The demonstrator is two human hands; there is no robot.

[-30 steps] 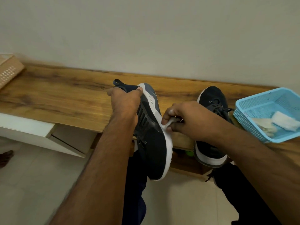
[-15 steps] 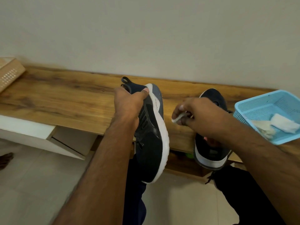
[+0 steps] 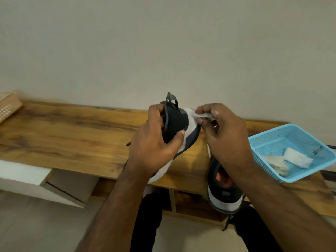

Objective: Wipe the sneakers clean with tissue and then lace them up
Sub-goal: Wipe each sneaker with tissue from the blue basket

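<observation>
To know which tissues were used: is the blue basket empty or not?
Not empty. The blue basket holds a white folded tissue and a crumpled, soiled one.

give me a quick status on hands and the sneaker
Left hand grips sneaker at heel. Right hand pinches tissue against its white sole edge. Nothing in the way.

Basket [image 3: 272,142] right of sneakers [image 3: 177,124]

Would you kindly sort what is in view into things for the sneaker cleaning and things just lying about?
In use:
held sneaker, gripped by left hand
tissue, pinched by right hand
second sneaker
blue basket with used tissues

Lying about:
perforated box
wooden bench
</observation>
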